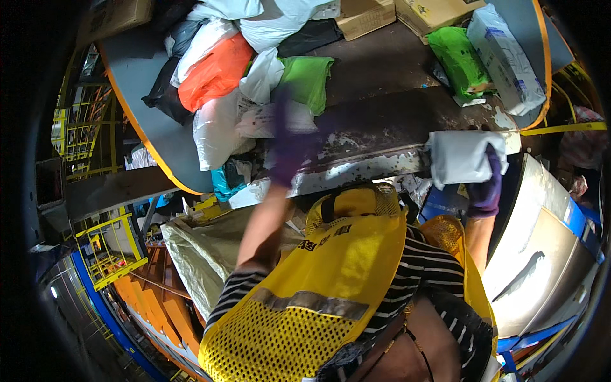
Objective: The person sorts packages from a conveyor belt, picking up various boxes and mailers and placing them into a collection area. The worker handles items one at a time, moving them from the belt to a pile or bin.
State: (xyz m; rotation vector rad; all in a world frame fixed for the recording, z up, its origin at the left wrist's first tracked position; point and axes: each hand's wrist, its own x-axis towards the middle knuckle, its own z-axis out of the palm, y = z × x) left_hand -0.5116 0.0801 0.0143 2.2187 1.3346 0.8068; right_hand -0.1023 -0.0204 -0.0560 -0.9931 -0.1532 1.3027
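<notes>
My left hand (pixel 296 143), in a purple glove, is blurred by motion over the near edge of a worn dark metal surface (pixel 372 114). Its fingers look spread, and nothing shows in its grasp. White plastic parcels (pixel 217 129) and a green plastic parcel (pixel 308 79) lie just beyond it. At the right, my right hand (pixel 487 184), also in a purple glove, grips a flat white plastic mailer (pixel 463 157) by its right side, over the surface's edge. Part of that hand is hidden behind the mailer.
An orange-red bag (pixel 217 71), black bags and white bags are heaped at the back left. Cardboard boxes (pixel 367 16) stand at the back. A bright green parcel (pixel 458 62) and a long white wrapped box (pixel 506 62) rest at the right. Below the left edge is a woven sack (pixel 195 258).
</notes>
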